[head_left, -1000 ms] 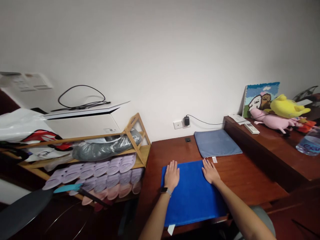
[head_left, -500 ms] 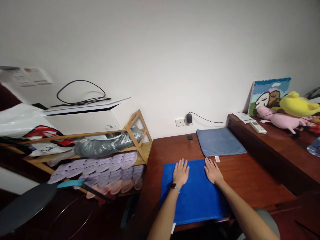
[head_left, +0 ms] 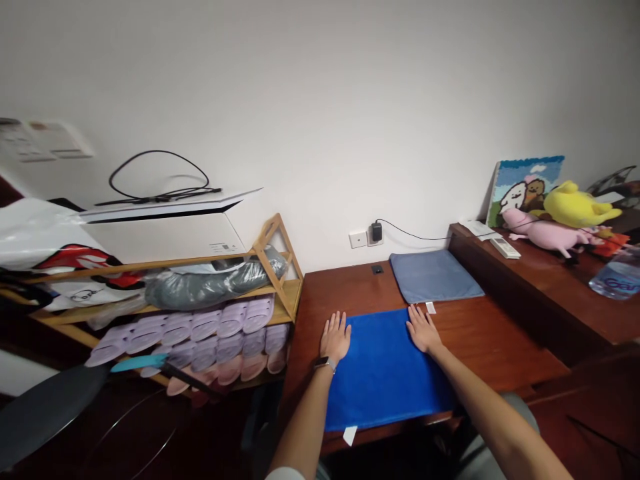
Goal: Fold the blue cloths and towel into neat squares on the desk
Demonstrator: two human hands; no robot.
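Two-handed at a wooden desk (head_left: 500,347), with left hand (head_left: 336,339) and right hand (head_left: 424,331) spread flat at the far corners of a blue cloth (head_left: 385,373), gripping nothing. Laid along the desk's front edge, toward its left corner; probably light, soft and limp, best taken by two corners. Backed by a grey-blue cloth (head_left: 435,277) near the rear edge and a pale wall (head_left: 320,133); flanked at left by a wooden rack (head_left: 289,292) of slippers (head_left: 193,325).

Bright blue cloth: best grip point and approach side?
Probably the near-left corner of the bright blue cloth, by the white tag, from the near side. It lies flat, so an edge seems the easiest pinch, and the left hand and right hand rest at its far end.
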